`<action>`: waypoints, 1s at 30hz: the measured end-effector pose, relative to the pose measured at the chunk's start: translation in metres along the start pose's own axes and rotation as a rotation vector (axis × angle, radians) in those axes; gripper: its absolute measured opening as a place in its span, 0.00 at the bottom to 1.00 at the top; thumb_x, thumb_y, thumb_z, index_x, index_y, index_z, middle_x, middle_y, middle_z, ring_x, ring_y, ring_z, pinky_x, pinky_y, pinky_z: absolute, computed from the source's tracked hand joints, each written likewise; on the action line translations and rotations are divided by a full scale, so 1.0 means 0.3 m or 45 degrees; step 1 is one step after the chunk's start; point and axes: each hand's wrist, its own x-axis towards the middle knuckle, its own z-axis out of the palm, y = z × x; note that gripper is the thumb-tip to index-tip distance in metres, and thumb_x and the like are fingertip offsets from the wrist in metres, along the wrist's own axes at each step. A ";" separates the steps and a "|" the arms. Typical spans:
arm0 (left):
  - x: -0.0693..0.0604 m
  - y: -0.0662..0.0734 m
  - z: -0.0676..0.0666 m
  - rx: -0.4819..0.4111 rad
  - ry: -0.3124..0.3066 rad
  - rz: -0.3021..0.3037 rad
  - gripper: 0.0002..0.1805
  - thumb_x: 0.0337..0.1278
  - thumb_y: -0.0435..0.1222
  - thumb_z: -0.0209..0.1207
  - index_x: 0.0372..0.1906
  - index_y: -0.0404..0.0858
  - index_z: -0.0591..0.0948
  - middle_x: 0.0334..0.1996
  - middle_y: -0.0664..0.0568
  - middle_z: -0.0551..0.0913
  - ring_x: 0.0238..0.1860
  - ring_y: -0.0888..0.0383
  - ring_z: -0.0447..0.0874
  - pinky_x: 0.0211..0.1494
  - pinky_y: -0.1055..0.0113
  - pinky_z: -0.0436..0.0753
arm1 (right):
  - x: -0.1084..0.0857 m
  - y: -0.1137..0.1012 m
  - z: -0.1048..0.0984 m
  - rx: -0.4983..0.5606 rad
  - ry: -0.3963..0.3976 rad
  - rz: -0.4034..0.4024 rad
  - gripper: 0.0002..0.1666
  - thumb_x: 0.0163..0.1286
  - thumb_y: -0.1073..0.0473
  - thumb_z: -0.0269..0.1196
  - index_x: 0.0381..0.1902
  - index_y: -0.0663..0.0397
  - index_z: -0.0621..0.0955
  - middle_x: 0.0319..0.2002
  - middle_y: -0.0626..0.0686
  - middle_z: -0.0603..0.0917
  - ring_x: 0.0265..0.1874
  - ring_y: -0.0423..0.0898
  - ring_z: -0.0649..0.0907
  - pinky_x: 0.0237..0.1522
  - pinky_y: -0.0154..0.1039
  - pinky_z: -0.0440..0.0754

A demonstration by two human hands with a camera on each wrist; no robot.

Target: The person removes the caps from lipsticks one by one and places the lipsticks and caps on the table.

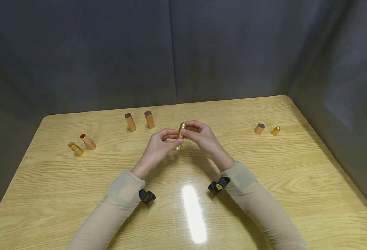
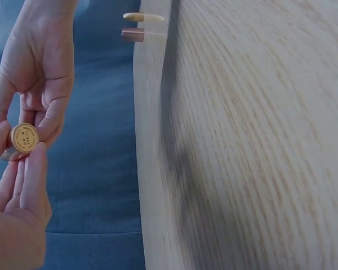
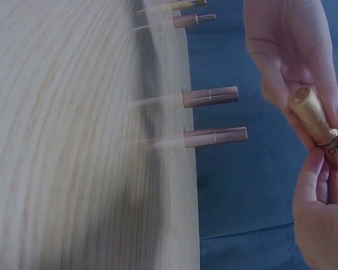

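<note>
A gold lipstick tube (image 1: 183, 126) with a rounded top is held above the middle of the table. My left hand (image 1: 159, 148) pinches its lower part between thumb and fingers. Higher up, near the rounded end, my right hand (image 1: 203, 138) pinches the same tube. In the left wrist view the flat round base of the lipstick tube (image 2: 25, 138) faces the camera, with small print on it. A dark ring line crosses the lipstick tube (image 3: 310, 109) in the right wrist view. Fingers hide part of the tube.
At the left stand an uncapped gold lipstick (image 1: 76, 148) and an uncapped rose-gold lipstick (image 1: 88, 142). Two closed rose-gold tubes (image 1: 130, 122) stand near the back edge. On the right are a short rose-gold cap (image 1: 259, 128) and a rounded gold cap (image 1: 275, 131). Dark curtains (image 1: 108, 55) surround the table.
</note>
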 end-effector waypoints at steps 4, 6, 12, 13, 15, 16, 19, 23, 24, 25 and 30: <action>-0.002 0.000 0.002 -0.040 -0.023 0.006 0.20 0.60 0.37 0.62 0.56 0.35 0.77 0.52 0.40 0.81 0.35 0.64 0.82 0.53 0.48 0.81 | -0.002 -0.008 -0.007 0.062 -0.010 0.027 0.18 0.68 0.70 0.55 0.54 0.71 0.72 0.36 0.42 0.80 0.38 0.34 0.81 0.48 0.28 0.81; -0.004 -0.003 0.007 -0.067 -0.059 0.006 0.20 0.60 0.36 0.61 0.57 0.35 0.76 0.53 0.39 0.80 0.36 0.64 0.82 0.53 0.48 0.81 | -0.001 -0.016 -0.016 0.119 -0.002 0.040 0.17 0.69 0.70 0.54 0.54 0.69 0.72 0.37 0.42 0.80 0.38 0.34 0.81 0.49 0.28 0.81; -0.012 -0.017 0.019 -0.065 -0.115 -0.013 0.24 0.61 0.36 0.61 0.62 0.37 0.73 0.56 0.40 0.78 0.40 0.62 0.82 0.53 0.50 0.82 | 0.004 -0.037 -0.037 0.163 0.008 0.055 0.21 0.69 0.71 0.53 0.59 0.70 0.69 0.39 0.43 0.79 0.39 0.35 0.80 0.49 0.27 0.80; -0.012 -0.019 0.020 -0.060 -0.105 -0.015 0.24 0.61 0.36 0.61 0.62 0.37 0.74 0.56 0.40 0.78 0.40 0.61 0.83 0.54 0.50 0.82 | 0.005 -0.038 -0.038 0.153 0.000 0.058 0.22 0.70 0.70 0.53 0.61 0.71 0.68 0.39 0.43 0.79 0.40 0.35 0.80 0.49 0.27 0.80; -0.010 -0.023 0.021 -0.063 -0.093 -0.019 0.24 0.61 0.36 0.61 0.62 0.38 0.74 0.56 0.41 0.78 0.43 0.58 0.83 0.54 0.49 0.81 | 0.005 -0.038 -0.038 0.140 -0.011 0.061 0.24 0.70 0.70 0.53 0.62 0.72 0.66 0.40 0.44 0.79 0.40 0.35 0.80 0.49 0.27 0.80; -0.011 -0.023 0.018 -0.058 -0.090 -0.014 0.24 0.61 0.35 0.61 0.63 0.37 0.73 0.56 0.40 0.77 0.44 0.56 0.83 0.55 0.49 0.81 | 0.005 -0.037 -0.036 0.141 -0.014 0.062 0.24 0.70 0.70 0.52 0.63 0.72 0.66 0.40 0.44 0.79 0.40 0.35 0.80 0.48 0.27 0.81; -0.014 -0.025 0.006 -0.043 -0.088 -0.008 0.25 0.62 0.35 0.60 0.63 0.37 0.72 0.57 0.40 0.75 0.49 0.50 0.83 0.55 0.50 0.81 | 0.005 -0.035 -0.033 0.150 -0.026 0.049 0.26 0.71 0.70 0.51 0.65 0.69 0.64 0.41 0.43 0.79 0.40 0.35 0.80 0.47 0.28 0.81; -0.021 -0.024 -0.021 0.014 -0.072 0.022 0.26 0.63 0.36 0.59 0.65 0.38 0.70 0.57 0.40 0.75 0.52 0.45 0.81 0.55 0.51 0.82 | -0.001 -0.035 -0.037 0.160 -0.055 0.011 0.27 0.72 0.69 0.50 0.68 0.66 0.62 0.41 0.42 0.79 0.39 0.34 0.80 0.47 0.28 0.81; -0.022 -0.024 -0.029 0.021 -0.062 0.027 0.26 0.63 0.37 0.59 0.65 0.39 0.70 0.56 0.40 0.75 0.52 0.45 0.81 0.55 0.51 0.82 | -0.002 -0.035 -0.040 0.156 -0.062 0.002 0.27 0.72 0.69 0.50 0.68 0.66 0.62 0.41 0.42 0.78 0.39 0.35 0.80 0.46 0.29 0.81; -0.024 -0.023 -0.038 0.032 -0.050 0.036 0.27 0.63 0.37 0.59 0.65 0.40 0.69 0.56 0.40 0.75 0.52 0.45 0.81 0.55 0.52 0.82 | -0.003 -0.037 -0.043 0.155 -0.065 -0.005 0.27 0.72 0.68 0.50 0.67 0.66 0.63 0.41 0.42 0.79 0.39 0.35 0.80 0.46 0.29 0.81; -0.037 -0.017 -0.084 0.036 0.005 0.051 0.28 0.63 0.37 0.59 0.67 0.46 0.67 0.55 0.40 0.74 0.51 0.46 0.81 0.55 0.50 0.81 | -0.005 -0.046 -0.063 0.175 -0.057 -0.022 0.21 0.73 0.68 0.50 0.62 0.61 0.68 0.40 0.43 0.78 0.39 0.35 0.81 0.45 0.29 0.81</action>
